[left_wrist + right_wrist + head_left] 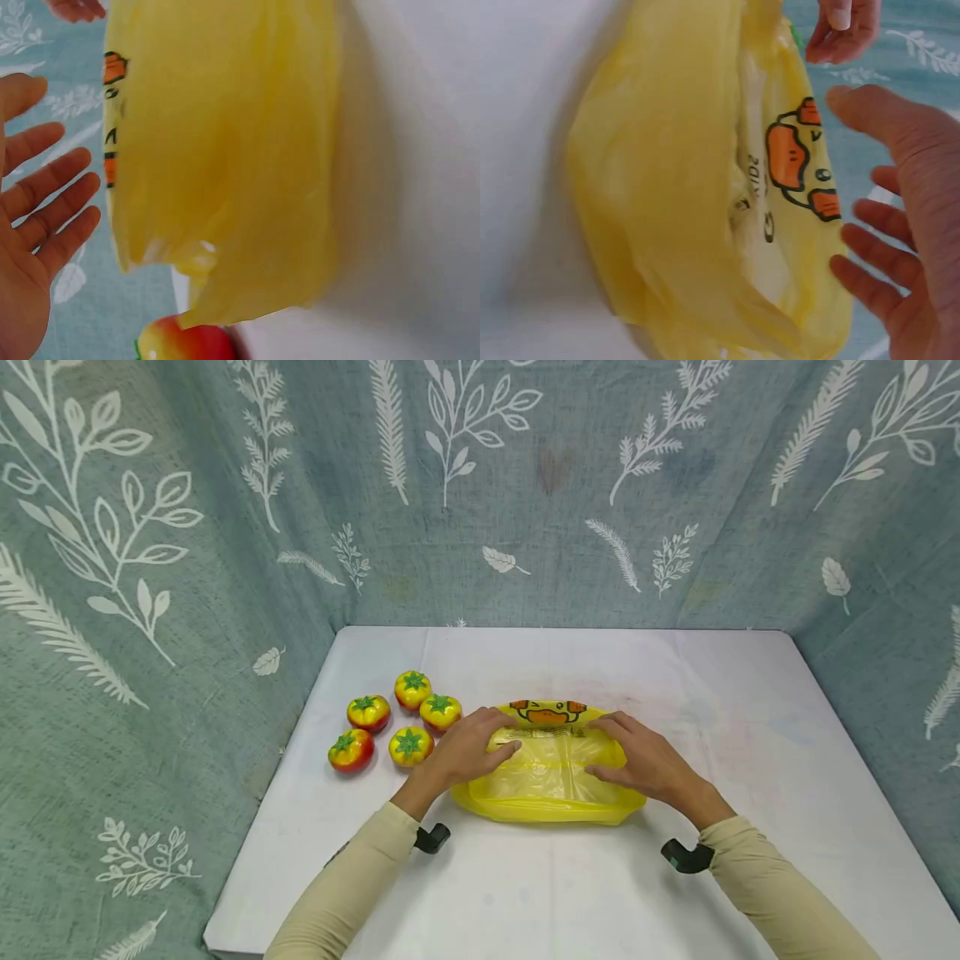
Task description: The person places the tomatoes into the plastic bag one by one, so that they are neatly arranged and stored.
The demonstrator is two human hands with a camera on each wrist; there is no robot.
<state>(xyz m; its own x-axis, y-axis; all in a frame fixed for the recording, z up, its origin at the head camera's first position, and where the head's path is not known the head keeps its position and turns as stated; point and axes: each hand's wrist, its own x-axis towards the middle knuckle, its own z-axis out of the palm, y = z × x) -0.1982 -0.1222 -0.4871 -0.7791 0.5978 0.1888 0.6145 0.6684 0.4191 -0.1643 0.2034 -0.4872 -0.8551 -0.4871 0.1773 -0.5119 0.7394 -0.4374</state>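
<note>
A yellow plastic bag (551, 811) with an orange duck face printed on its back side stands on the table, mouth spread upward. Above its left edge is my left hand (471, 747), thumb apart from the fingers. The right hand (647, 762) hovers at the opposite edge in a similar pose. In the left wrist view, the fingers (56, 176) are spread and grip nothing beside the bag (225, 150). Loosely bent fingers (881, 259) appear next to the printed side in the right wrist view, holding nothing; whether they touch the bag I cannot tell.
Several red-and-yellow tomato-like fruits (411, 746) with green star-shaped tops lie left of the bag, close to the left hand. The table (750, 710) has a white cover. A patterned blue-green curtain (540, 568) encloses its back and sides.
</note>
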